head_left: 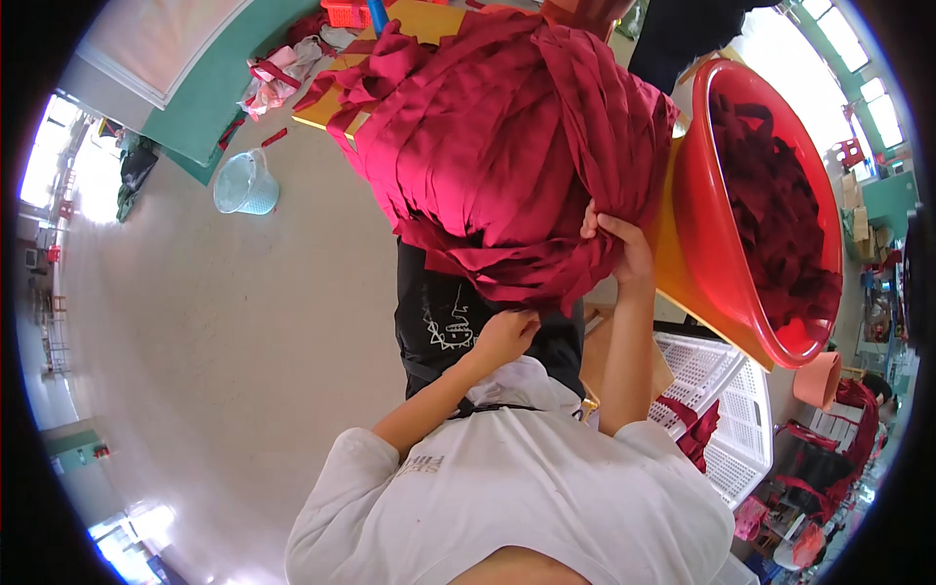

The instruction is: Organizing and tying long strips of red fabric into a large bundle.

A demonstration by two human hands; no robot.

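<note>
A big heap of crimson fabric strips [487, 146] lies before me on a yellow table [424, 21], its near folds hanging over the edge toward my lap. My right hand [629, 249] is at the heap's near right side, fingers curled round some of the strips. Lower down, in front of my dark apron [439, 312], my left hand [509, 334] is closed just beneath the hanging folds. Whatever its fingers may hold is hidden.
Right of the heap, a large red basin [697, 210] holds dark red strips. White plastic crates [736, 429] with red cloth stand below it. On the floor to the left is a light blue basket [246, 185]. Another person's dark clothing [682, 39] shows beyond the table.
</note>
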